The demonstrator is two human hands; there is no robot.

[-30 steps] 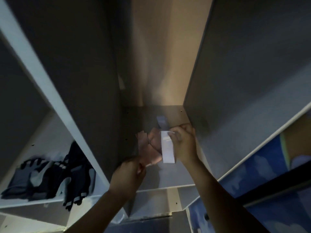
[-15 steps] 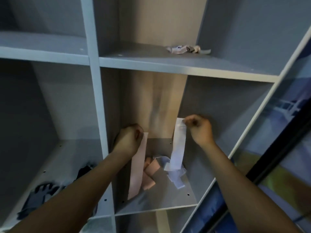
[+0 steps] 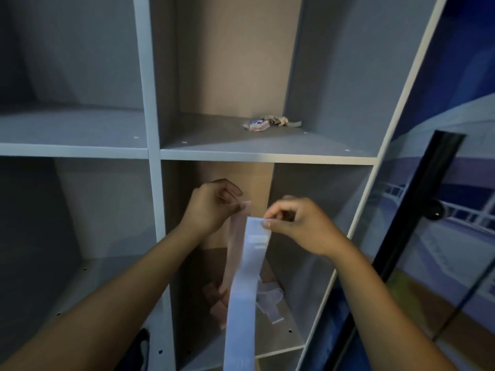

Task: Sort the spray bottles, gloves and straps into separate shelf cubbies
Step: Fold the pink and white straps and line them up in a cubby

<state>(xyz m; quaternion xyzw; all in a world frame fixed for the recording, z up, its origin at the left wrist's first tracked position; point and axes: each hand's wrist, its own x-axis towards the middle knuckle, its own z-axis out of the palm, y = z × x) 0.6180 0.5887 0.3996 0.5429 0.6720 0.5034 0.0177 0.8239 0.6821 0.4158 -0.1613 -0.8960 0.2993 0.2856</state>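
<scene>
Both hands are at the straps step, working in front of the lower middle cubby; the left hand pinches the top end of a pink strap between thumb and forefinger, the other fingers loosely curled above; the right hand pinches the top corner of a white strap between thumb and fingertips, the remaining fingers curled and apart from the strap.

Both straps hang with their long axis near vertical, top ends up at the hands; the white one runs down in front, slanting slightly left, its lower end passing out at the bottom edge of the view; the pink one hangs just behind and to its left, its lower end reaching down among more straps lying loose on the cubby floor; whether it touches them is hard to tell.

A small bundle lies in the cubby above; it may be straps too, though too small to be sure; a dark thing at bottom left could be a glove.

The next move, as I judge it, is to carry both held ends to whichever cubby is meant for straps, probably the upper one; long limp bands will trail and swing, so the hanging tails need lifting clear of the shelf edge before letting go.
</scene>
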